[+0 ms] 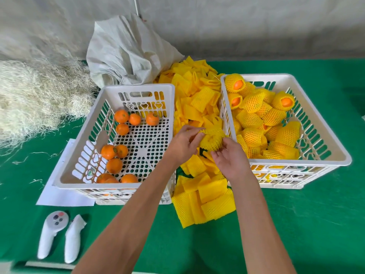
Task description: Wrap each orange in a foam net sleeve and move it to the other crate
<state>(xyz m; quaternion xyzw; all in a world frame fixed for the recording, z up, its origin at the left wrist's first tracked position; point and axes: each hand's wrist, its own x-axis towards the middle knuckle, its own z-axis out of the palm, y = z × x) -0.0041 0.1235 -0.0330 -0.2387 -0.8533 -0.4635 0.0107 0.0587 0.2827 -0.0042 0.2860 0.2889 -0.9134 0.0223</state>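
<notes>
Both hands meet over the gap between the two crates. Left hand (182, 142) and right hand (230, 158) each pinch the sleeve (212, 139), a yellow foam net stretched round over something; the orange inside can't be seen, the net covers it. Left grip: fingers curled onto the sleeve's left side, thumb on top. Right grip: fingertips curled on the sleeve's lower right edge, palm facing up toward the camera. The sleeve is held above the sleeve pile (197, 99), just beside the right crate's near-left wall.

Left crate (136, 88), white, slotted, holds bare oranges (121, 116): four at the far left, three mid-left, two or three at the near wall, partly hidden by the rim. Much of its perforated floor shows.

Right crate (286, 77), same type, is packed with netted oranges (253, 118); orange skin shows at a few open sleeve ends at the far side.

Flat yellow sleeves run between the crates from the far end to the near end, with a looser stack (207, 202) in front, under the forearms.

Green bench (306, 224). A white sheet (59, 194) lies under the left crate's near-left corner. Two white controllers (59, 234) lie side by side at the near left. A heap of pale shredded fibre (35, 95) is at far left, with a crumpled white sack (126, 54) behind the left crate.
</notes>
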